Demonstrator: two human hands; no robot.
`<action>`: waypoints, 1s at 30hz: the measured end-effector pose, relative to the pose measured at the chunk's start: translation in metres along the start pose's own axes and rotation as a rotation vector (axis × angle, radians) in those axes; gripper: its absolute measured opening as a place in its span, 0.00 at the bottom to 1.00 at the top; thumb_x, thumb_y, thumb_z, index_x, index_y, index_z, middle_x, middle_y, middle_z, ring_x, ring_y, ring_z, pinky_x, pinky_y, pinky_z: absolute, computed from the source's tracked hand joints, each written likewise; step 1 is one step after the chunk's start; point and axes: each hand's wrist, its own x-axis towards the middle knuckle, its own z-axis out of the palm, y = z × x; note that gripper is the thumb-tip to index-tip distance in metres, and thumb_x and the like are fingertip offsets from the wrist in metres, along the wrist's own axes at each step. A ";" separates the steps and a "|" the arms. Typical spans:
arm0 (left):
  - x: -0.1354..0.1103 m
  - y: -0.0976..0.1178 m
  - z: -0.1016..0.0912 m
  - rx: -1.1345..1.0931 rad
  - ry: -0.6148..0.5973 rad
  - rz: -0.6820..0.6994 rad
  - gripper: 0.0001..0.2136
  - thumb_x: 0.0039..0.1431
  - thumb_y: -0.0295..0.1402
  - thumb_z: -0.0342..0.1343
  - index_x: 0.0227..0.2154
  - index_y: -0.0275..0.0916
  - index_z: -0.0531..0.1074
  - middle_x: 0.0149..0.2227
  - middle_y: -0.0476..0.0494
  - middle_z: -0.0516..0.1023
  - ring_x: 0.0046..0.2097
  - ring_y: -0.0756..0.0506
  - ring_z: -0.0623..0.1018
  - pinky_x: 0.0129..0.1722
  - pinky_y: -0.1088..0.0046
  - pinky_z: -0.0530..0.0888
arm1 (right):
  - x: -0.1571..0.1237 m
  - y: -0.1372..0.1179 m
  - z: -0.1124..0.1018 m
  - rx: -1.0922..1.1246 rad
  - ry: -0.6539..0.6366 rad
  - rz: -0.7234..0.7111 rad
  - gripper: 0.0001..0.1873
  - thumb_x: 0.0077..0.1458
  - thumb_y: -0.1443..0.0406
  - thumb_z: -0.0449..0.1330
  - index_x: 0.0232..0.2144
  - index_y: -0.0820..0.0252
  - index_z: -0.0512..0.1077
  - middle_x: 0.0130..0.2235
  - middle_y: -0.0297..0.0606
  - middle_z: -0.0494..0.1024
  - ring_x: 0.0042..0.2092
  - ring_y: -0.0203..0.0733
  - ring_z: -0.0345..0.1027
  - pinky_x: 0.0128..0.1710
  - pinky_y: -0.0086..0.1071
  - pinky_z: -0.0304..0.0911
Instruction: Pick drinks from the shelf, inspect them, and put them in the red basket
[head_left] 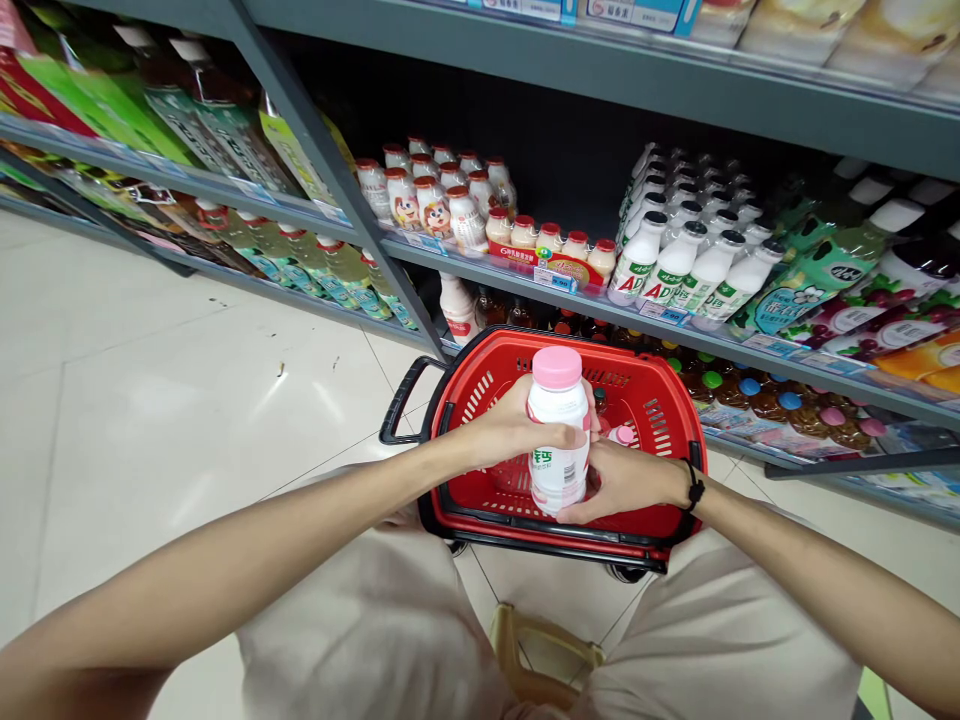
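Note:
Upright between both hands is a white milk drink bottle (559,470) with a pink cap, green lettering and a barcode facing me. My left hand (510,425) wraps around it from the left, thumb across the front. My right hand (619,478) grips its lower right side, and a black cord circles that wrist. The bottle is above a red shopping basket (480,350) with black handles. Partly hidden behind my right hand, a smaller pink-capped bottle (621,435) lies inside the basket.
Ahead, a grey shelf (480,268) bears red-capped bottles (427,205), a pack of small yogurt drinks (551,245) and white bottles with dark caps (675,250). Below are more drinks (765,395). A yellowish stool (506,640) shows between my legs. Pale tiled floor (150,420) extends to the left.

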 end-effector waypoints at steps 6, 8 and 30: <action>0.000 -0.001 0.000 0.002 -0.001 0.001 0.14 0.50 0.31 0.72 0.37 0.34 0.74 0.38 0.44 0.79 0.40 0.45 0.80 0.43 0.67 0.78 | 0.000 0.001 0.001 0.001 -0.002 -0.004 0.25 0.56 0.51 0.71 0.49 0.61 0.78 0.47 0.43 0.84 0.48 0.50 0.79 0.50 0.39 0.75; 0.000 -0.001 0.000 -0.001 0.003 -0.001 0.15 0.50 0.31 0.72 0.38 0.34 0.74 0.38 0.44 0.79 0.40 0.45 0.80 0.43 0.67 0.78 | 0.000 0.002 0.001 0.000 -0.002 -0.006 0.25 0.56 0.52 0.71 0.50 0.61 0.77 0.48 0.43 0.84 0.48 0.50 0.78 0.51 0.39 0.74; 0.000 0.001 0.002 -0.003 0.035 0.010 0.17 0.48 0.30 0.72 0.40 0.35 0.74 0.37 0.44 0.80 0.37 0.46 0.80 0.39 0.68 0.78 | 0.000 0.001 0.000 0.012 -0.007 0.005 0.27 0.56 0.51 0.71 0.52 0.61 0.77 0.49 0.44 0.84 0.52 0.52 0.77 0.55 0.42 0.73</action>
